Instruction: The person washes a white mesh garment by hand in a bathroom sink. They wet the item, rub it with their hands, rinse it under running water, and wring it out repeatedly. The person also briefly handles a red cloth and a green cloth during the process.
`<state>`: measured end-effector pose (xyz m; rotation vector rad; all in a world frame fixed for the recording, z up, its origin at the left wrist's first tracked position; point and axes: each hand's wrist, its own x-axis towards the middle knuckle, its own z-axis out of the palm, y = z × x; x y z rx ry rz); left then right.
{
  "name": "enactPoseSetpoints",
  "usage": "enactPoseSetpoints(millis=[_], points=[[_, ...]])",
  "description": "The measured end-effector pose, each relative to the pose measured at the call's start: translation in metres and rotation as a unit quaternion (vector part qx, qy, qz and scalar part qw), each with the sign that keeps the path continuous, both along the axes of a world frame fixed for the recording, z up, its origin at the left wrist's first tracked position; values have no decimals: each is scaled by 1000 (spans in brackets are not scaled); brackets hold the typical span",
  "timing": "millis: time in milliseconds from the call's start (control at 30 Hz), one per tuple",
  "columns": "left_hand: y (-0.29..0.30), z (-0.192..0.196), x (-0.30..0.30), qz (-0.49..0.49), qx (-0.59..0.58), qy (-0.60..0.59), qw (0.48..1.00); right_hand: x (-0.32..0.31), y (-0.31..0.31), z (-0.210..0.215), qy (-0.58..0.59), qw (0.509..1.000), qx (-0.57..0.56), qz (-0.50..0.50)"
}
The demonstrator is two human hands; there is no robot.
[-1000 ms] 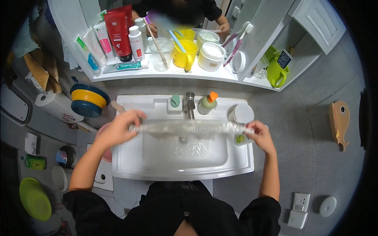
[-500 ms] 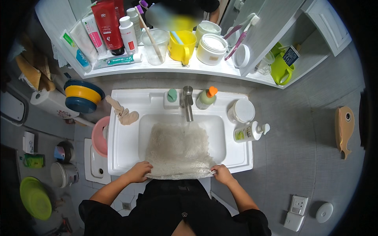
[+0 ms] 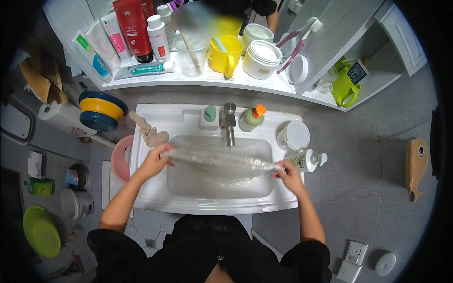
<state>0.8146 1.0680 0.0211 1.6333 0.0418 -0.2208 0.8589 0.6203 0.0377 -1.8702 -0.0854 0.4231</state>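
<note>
A wet, pale lace-like cloth (image 3: 222,162) is stretched from side to side above the basin of the white sink (image 3: 188,203). My left hand (image 3: 154,162) is closed on its left end, above the sink's left rim. The right end is pinched in my right hand (image 3: 289,176), beside a white pump bottle (image 3: 307,160). Its middle sags down into the basin, slightly blurred by motion. The metal faucet (image 3: 230,123) stands just behind the cloth.
Around the sink's rim are a crumpled beige cloth (image 3: 153,136), a green bottle with an orange top (image 3: 252,118) and a white lidded tub (image 3: 295,136). A crowded shelf (image 3: 203,84) runs behind. A pink basin (image 3: 120,162) sits at the left.
Both hands have moved away from the sink's near edge and spread apart, lifting the cloth. It lay spread in the basin before and now hangs stretched between them.
</note>
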Motion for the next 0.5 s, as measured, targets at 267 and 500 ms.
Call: enactPoseSetpoints(millis=[267, 500], points=[[-7, 86, 39, -19, 42, -119, 992, 20, -1, 83, -16, 995, 98, 22], [2, -40, -70, -188, 70, 111, 973, -57, -21, -9, 81, 964, -120, 224]])
